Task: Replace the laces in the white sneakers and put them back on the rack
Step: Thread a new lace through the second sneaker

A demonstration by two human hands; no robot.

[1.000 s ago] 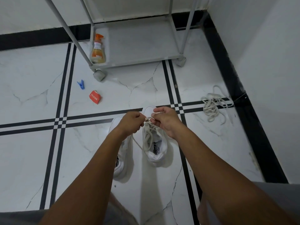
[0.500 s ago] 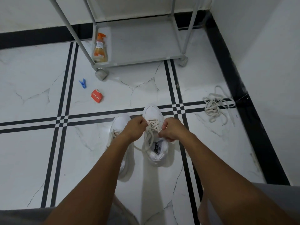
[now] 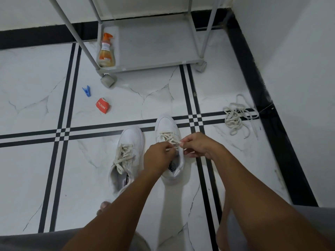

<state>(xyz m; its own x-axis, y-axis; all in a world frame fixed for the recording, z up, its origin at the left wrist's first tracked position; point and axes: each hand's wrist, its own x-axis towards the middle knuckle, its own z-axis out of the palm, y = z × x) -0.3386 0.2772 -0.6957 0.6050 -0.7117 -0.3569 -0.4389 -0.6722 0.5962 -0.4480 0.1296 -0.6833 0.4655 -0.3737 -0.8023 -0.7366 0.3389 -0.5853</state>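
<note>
Two white sneakers stand side by side on the tiled floor, toes pointing away from me. The left sneaker (image 3: 129,142) has a cream lace threaded through, its ends lying loose over the tongue. Over the upper eyelets of the right sneaker (image 3: 165,124), my left hand (image 3: 157,158) and my right hand (image 3: 199,144) each pinch an end of its cream lace (image 3: 167,137). A loose tangle of laces (image 3: 235,118) lies on the floor to the right. The grey shoe rack (image 3: 154,51) stands at the back against the wall.
An orange spray bottle (image 3: 107,51) stands on the rack's lowest shelf at its left end. A blue clothes peg (image 3: 86,91) and a small red packet (image 3: 103,108) lie on the floor at the left. A white wall with a black skirting (image 3: 262,98) closes the right side.
Both hands have come down nearer the shoe's opening, drawing the lace tight. The right sneaker's toe and front lacing, hidden before, now show.
</note>
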